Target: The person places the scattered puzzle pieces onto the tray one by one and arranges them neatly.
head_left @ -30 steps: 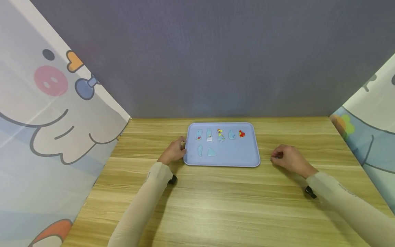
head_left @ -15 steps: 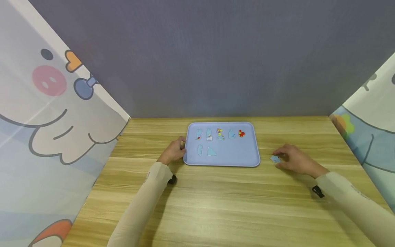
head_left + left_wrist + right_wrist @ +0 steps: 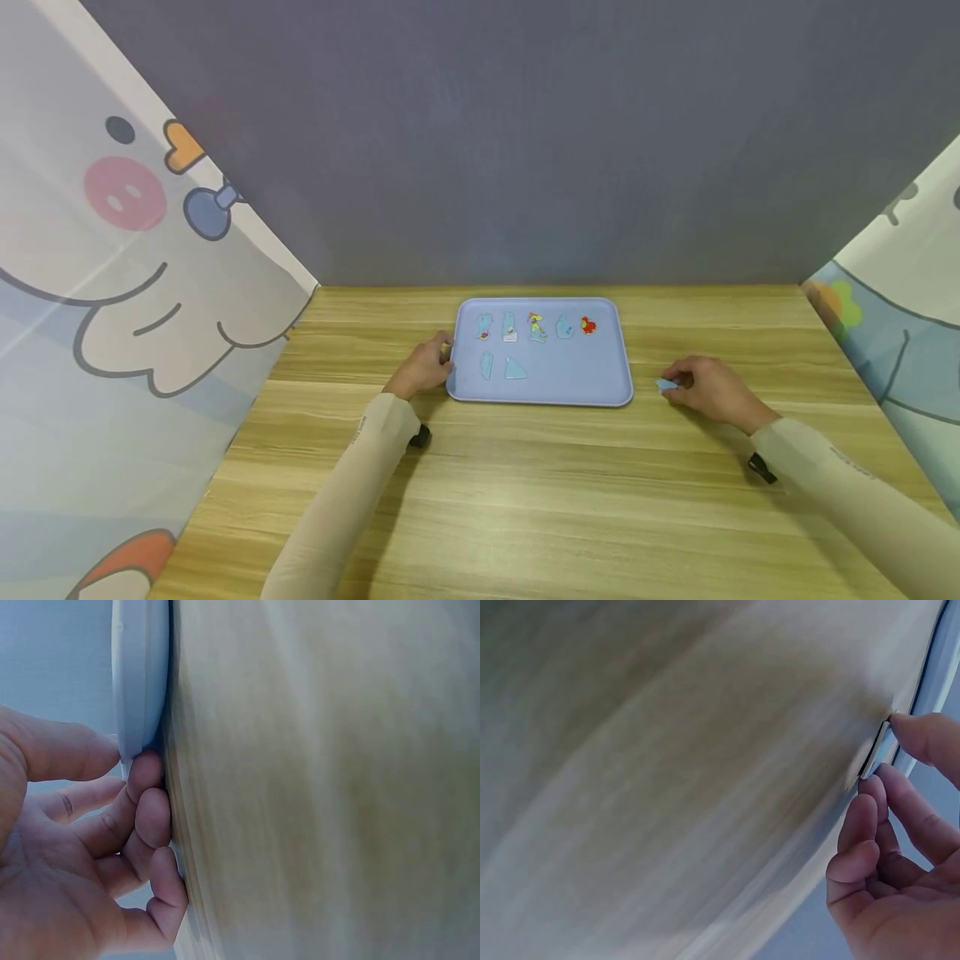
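Note:
A shallow light-blue tray (image 3: 562,385) lies on the wooden table. My left hand (image 3: 422,367) grips its left rim, thumb on the edge and fingertips low against its side in the left wrist view. To the right of the tray, my right hand (image 3: 712,389) pinches a flat light-blue puzzle piece (image 3: 665,385) between thumb and fingertips. Seen from the right wrist, this piece (image 3: 875,750) is thin and tilted on edge, close to the tabletop; whether it touches the wood I cannot tell. Its printed face is mostly hidden.
Several flat pieces lie in two rows on the tray: light-blue ones, a yellow figure piece (image 3: 537,327) and a red piece (image 3: 588,326). A triangular piece (image 3: 515,368) is in the lower row. A grey panel (image 3: 555,167) stands behind the table (image 3: 525,500).
Half a second ago the right fingers were spread around the piece with its blue face showing; now they pinch it and it is tilted. The left hand and tray have stayed put.

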### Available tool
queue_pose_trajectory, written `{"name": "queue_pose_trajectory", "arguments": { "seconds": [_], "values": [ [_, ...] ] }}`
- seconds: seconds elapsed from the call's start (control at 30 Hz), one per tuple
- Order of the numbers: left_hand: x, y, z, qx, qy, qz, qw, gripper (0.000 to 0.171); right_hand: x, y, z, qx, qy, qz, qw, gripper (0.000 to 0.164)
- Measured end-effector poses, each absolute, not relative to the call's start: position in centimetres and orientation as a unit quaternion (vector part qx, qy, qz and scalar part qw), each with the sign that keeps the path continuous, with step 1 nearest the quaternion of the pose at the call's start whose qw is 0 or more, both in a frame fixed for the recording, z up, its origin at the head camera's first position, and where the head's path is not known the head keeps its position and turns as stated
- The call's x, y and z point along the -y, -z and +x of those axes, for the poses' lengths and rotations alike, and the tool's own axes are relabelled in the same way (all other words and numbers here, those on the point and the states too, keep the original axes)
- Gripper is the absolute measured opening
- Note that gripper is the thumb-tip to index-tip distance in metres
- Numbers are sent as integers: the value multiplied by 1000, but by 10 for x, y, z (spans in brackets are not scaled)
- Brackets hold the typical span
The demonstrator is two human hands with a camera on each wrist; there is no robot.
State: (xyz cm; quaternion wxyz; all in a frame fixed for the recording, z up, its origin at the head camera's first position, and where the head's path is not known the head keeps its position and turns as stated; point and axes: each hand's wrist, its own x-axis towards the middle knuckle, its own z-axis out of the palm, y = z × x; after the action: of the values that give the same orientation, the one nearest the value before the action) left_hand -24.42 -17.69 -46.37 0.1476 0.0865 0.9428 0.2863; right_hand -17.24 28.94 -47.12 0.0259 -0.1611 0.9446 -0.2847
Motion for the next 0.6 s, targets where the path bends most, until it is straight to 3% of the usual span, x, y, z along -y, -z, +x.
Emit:
{"name": "queue_pose_trajectory", "arguments": {
  "seconds": [0.27, 0.6],
  "values": [
    [177, 464, -245, -942, -286, 84, 155, 43, -288, 469, -175, -947, 286, -147, 3, 20],
    [177, 463, -245, -943, -283, 85, 154, 42, -260, 440, -188, -947, 278, -157, -30, 16]
  ]
}}
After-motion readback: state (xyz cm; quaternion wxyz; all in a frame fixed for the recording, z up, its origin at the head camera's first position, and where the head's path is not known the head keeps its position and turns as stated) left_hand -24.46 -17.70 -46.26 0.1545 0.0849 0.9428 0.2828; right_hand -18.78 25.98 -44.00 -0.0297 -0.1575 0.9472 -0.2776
